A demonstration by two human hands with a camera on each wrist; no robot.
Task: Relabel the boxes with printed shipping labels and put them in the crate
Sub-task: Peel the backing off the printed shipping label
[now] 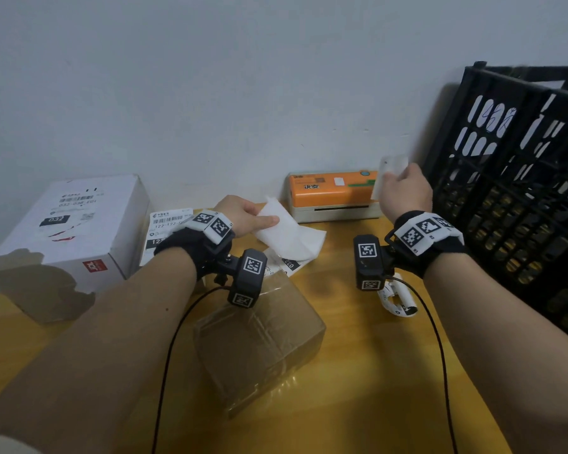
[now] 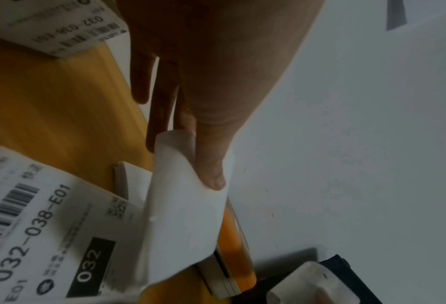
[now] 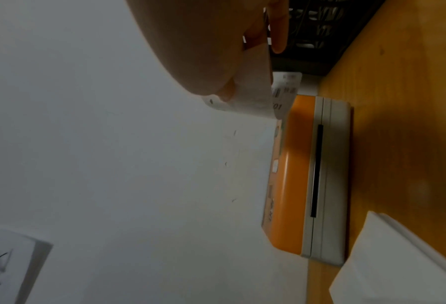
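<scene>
My left hand (image 1: 265, 215) pinches the upper corner of a blank white backing sheet (image 1: 289, 235), thumb on top (image 2: 212, 164); the sheet (image 2: 185, 209) curls down toward the table. My right hand (image 1: 392, 178) holds a printed shipping label (image 1: 391, 167) raised in front of the printer's right end; the label (image 3: 258, 96) bends between thumb and fingers, its print partly showing. A brown taped cardboard box (image 1: 259, 339) sits on the table below my wrists. A white box (image 1: 69, 244) with a 032 label stands at the left. The black crate (image 1: 522, 191) stands at the right.
An orange and grey label printer (image 1: 335, 194) sits against the wall. Loose printed labels (image 1: 166, 224) lie between the white box and the backing sheet, one reading 032-038-E01 (image 2: 47, 222). A crumpled paper strip (image 1: 397, 299) lies under my right wrist. Cables trail across the wooden table (image 1: 374, 388).
</scene>
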